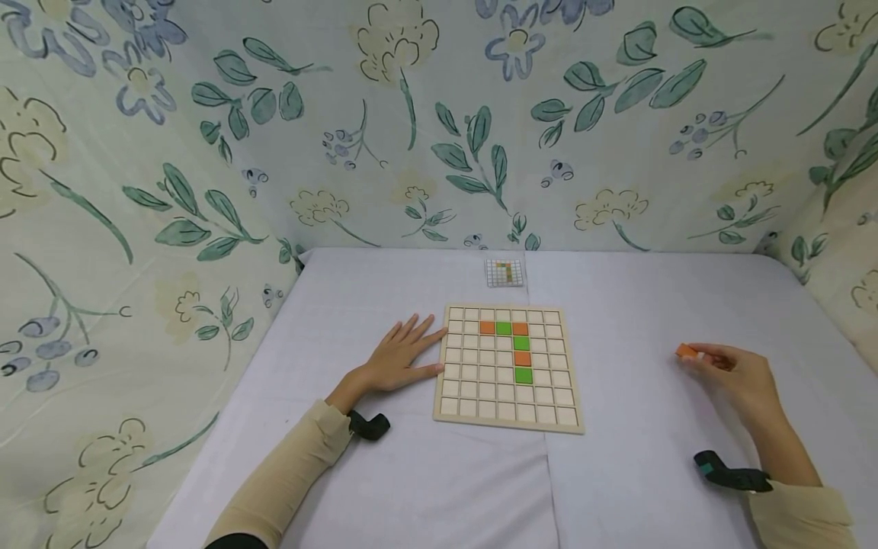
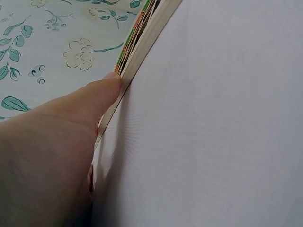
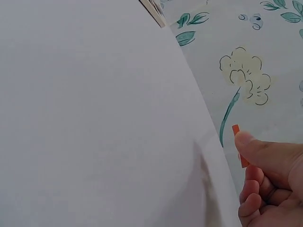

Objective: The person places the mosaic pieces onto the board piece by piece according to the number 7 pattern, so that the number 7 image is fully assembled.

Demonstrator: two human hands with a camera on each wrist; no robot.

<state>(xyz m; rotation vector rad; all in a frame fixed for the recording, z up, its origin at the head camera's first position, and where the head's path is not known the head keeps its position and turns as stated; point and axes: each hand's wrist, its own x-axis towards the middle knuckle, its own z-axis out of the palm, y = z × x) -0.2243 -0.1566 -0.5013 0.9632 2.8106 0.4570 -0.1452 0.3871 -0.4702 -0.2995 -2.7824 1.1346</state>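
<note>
A square wooden grid board (image 1: 479,393) lies on the white table, with orange and green tiles set in a row near its top and a column running down from that row. My left hand (image 1: 398,357) rests flat at the board's left edge, fingers spread; in the left wrist view its thumb (image 2: 106,90) touches the board's side (image 2: 137,56). Well to the right of the board, my right hand (image 1: 741,377) pinches an orange tile (image 1: 686,351) between thumb and fingers. The right wrist view shows that tile (image 3: 244,161) edge-on, partly covered by the thumb.
Behind the board lies a small card (image 1: 504,273) printed with a grid and a similar coloured pattern. White cloth covers the table (image 1: 617,473). Floral fabric (image 1: 439,114) hangs behind and at the sides. A dark strap piece (image 1: 732,474) sits at the right wrist.
</note>
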